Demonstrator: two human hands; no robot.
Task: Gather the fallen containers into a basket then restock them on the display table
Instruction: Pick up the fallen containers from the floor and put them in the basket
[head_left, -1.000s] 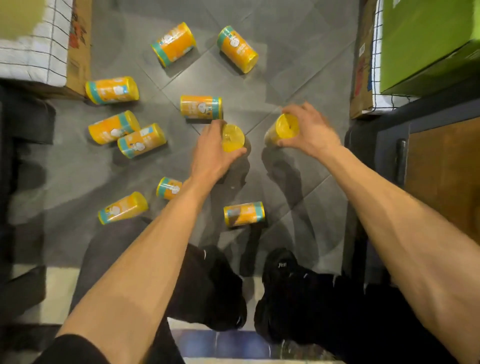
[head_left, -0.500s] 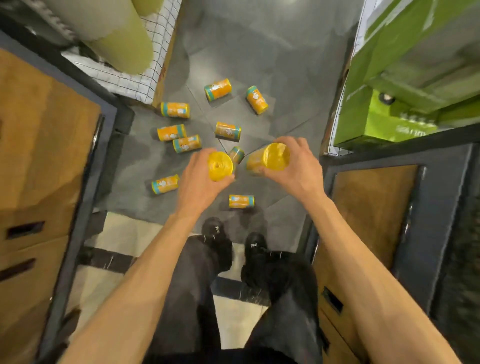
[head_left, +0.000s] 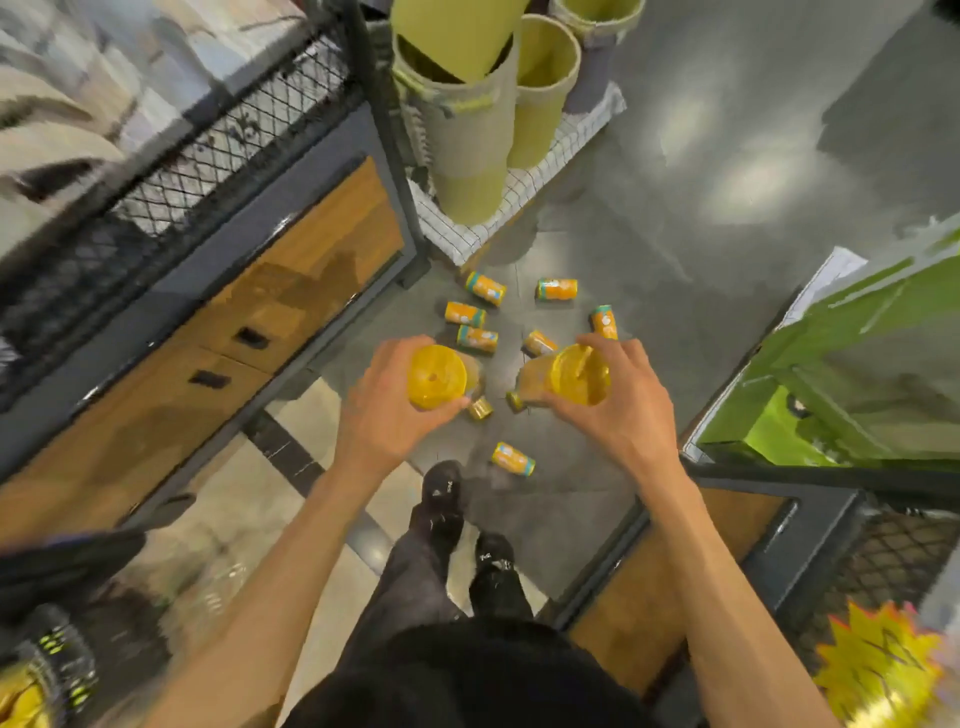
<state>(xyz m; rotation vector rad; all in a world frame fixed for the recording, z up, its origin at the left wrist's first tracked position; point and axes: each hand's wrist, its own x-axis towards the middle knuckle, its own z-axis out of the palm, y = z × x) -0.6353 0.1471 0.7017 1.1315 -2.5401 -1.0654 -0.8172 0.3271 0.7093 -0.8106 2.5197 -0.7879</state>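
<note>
— Both hands are riding higher above the floor than half a second ago, and the view is swinging left, so the scattered cans are looking smaller below.

— What are the hands carrying?

— Nearest me, the left hand (head_left: 384, 410) is curling fingers and thumb round a yellow cylindrical container with a flat yellow lid (head_left: 438, 376), lid facing up at the camera. The right hand (head_left: 618, 415) is gripping a second yellow lidded container (head_left: 576, 382), fingers hooking over its rim, its body slanting down and away.

— How are they going to handle?

— I'm judging them light and stiff, since each is sitting in one hand without any visible strain. The printed wrap is looking glossy, so a loose grip may be slipping. Taking hold round the middle of the barrel is seeming safer than lifting by the lid, which could be coming off.

— And the rest?

— Past the black shoes (head_left: 441, 493), several fallen orange-and-teal containers are lying on their sides on the grey tiled floor (head_left: 675, 260), the nearest one (head_left: 513, 459) just ahead of the feet, the others clustering farther out (head_left: 477, 336). Being round, they are likely rolling if nudged.

— Is the basket showing?

— I cannot tell; something dark is blurring at the lower left edge. Farthest off, pale green cardboard tubes (head_left: 467, 130) are standing upright on a white wire rack (head_left: 524, 192).
</note>
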